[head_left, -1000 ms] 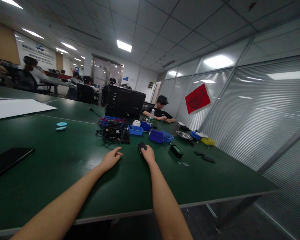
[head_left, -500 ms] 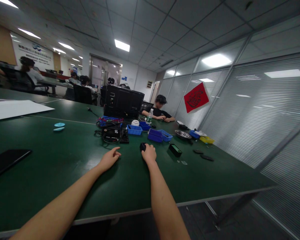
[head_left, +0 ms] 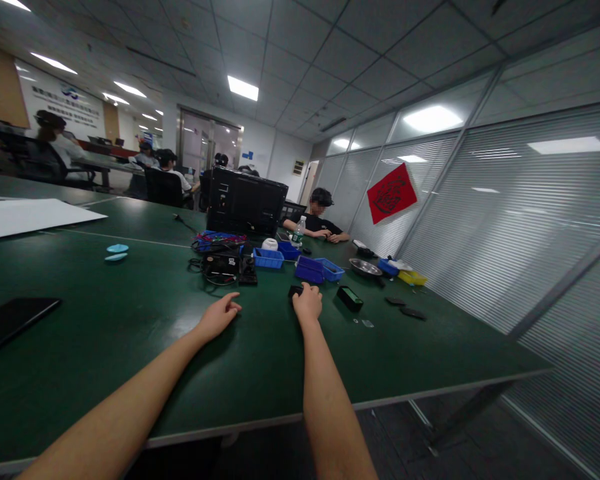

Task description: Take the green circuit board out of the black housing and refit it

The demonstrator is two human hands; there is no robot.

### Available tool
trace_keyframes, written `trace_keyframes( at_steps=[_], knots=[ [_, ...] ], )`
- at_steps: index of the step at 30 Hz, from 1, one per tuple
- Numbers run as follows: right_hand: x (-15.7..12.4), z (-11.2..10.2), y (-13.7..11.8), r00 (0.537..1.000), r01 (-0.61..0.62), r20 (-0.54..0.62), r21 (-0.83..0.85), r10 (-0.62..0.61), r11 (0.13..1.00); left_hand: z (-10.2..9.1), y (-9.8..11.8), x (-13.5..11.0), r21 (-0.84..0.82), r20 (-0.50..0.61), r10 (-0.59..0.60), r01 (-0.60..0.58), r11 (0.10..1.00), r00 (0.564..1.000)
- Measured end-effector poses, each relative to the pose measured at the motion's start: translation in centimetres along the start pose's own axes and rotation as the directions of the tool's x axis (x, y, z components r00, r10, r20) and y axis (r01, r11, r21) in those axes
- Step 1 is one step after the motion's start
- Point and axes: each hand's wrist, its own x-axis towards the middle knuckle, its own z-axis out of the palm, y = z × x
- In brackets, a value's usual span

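Observation:
My right hand (head_left: 309, 306) is closed around a small black object (head_left: 295, 291) on the green table (head_left: 130, 320); only the object's far end shows past my fingers. My left hand (head_left: 220, 315) rests on the table a little to the left, fingers loosely curled with the index finger pointing forward, holding nothing. Just to the right of my right hand lies a black box with a green edge (head_left: 351, 298).
Blue bins (head_left: 320, 270), a black device with cables (head_left: 223, 267), a metal dish (head_left: 365, 268), a yellow tray (head_left: 413, 279) and a black monitor (head_left: 245, 201) stand further back. A dark tablet (head_left: 10, 317) lies far left. A seated person (head_left: 317, 223) works across the table; others sit behind.
My right hand has moved to the right and slightly forward, taking the small black object with it. My left hand has stayed in place.

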Motion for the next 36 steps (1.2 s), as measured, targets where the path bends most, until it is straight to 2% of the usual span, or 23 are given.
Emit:
trace_keyframes(
  at_steps=[4,6,8,10,13,15,17,18,20,21,23,25,27,28,31,33,36],
  knots=[
    [0.0,0.1,0.1,0.987,-0.037,0.153,-0.012,0.038,0.999,0.1,-0.1,0.1,-0.003,0.005,-0.014,0.014,1.0,1.0],
    [-0.1,0.2,0.0,0.99,-0.026,0.14,0.006,0.025,1.0,0.0,0.0,0.1,0.002,0.008,-0.015,0.015,1.0,1.0],
    [-0.2,0.0,0.0,1.0,-0.017,0.016,0.047,0.017,0.999,0.0,0.1,0.1,0.016,0.007,-0.011,0.01,1.0,1.0],
    [-0.2,-0.4,0.0,0.983,0.0,-0.184,0.117,0.021,0.993,0.0,0.1,0.0,0.03,0.004,-0.011,0.01,1.0,1.0],
    [-0.1,-1.1,0.1,0.892,0.118,-0.451,0.268,0.017,0.956,0.0,0.1,0.1,0.03,-0.003,-0.013,0.013,0.999,1.0],
    [0.0,-1.2,-0.1,0.855,0.229,-0.519,0.403,0.015,0.886,0.0,0.0,0.1,0.024,-0.001,-0.009,0.009,1.0,1.0],
    [0.0,-0.7,-0.8,0.885,0.283,-0.464,0.591,0.031,0.756,0.0,-0.1,0.2,0.026,0.002,-0.006,0.006,1.0,1.0],
    [-0.1,-0.1,-1.2,0.922,0.268,-0.387,0.69,0.03,0.672,0.0,-0.2,0.2,0.029,0.003,-0.004,0.004,1.0,1.0],
    [-0.3,1.3,-2.4,0.989,0.138,-0.149,0.848,-0.018,0.513,0.0,-0.2,0.2,0.038,0.004,0.001,-0.001,0.999,1.0],
    [-0.5,2.1,-3.0,0.997,0.054,-0.023,0.883,-0.073,0.466,0.0,-0.3,0.2,0.042,0.005,0.003,-0.003,0.999,1.0],
    [-1.2,3.7,-4.0,0.968,-0.089,0.176,0.906,-0.177,0.414,0.0,-0.3,0.2,0.043,0.008,0.006,-0.006,0.999,1.0],
    [-1.8,4.8,-4.7,0.902,-0.219,0.36,0.856,-0.236,0.467,0.0,-0.2,0.2,0.038,0.011,0.002,-0.002,0.999,1.0],
    [-2.2,5.2,-4.9,0.864,-0.246,0.443,0.786,-0.239,0.566,0.0,-0.1,0.2,0.038,0.01,-0.007,0.006,0.999,1.0],
    [-2.3,5.2,-4.8,0.869,-0.218,0.437,0.758,-0.231,0.615,0.0,0.0,0.2,0.042,0.009,-0.01,0.009,0.999,1.0],
    [-2.2,4.6,-4.5,0.921,-0.049,0.32,0.66,-0.221,0.75,-0.1,0.3,0.1,0.057,0.009,-0.007,0.006,0.998,1.0],
    [-2.1,4.1,-4.2,0.935,0.031,0.277,0.557,-0.221,0.83,-0.1,0.4,0.0,0.06,0.007,-0.006,0.005,0.998,1.0],
    [-2.2,3.3,-4.2,0.945,0.083,0.247,0.451,-0.213,0.889,-0.1,0.4,-0.1,0.057,0.009,-0.016,0.016,0.998,1.0]
  ],
)
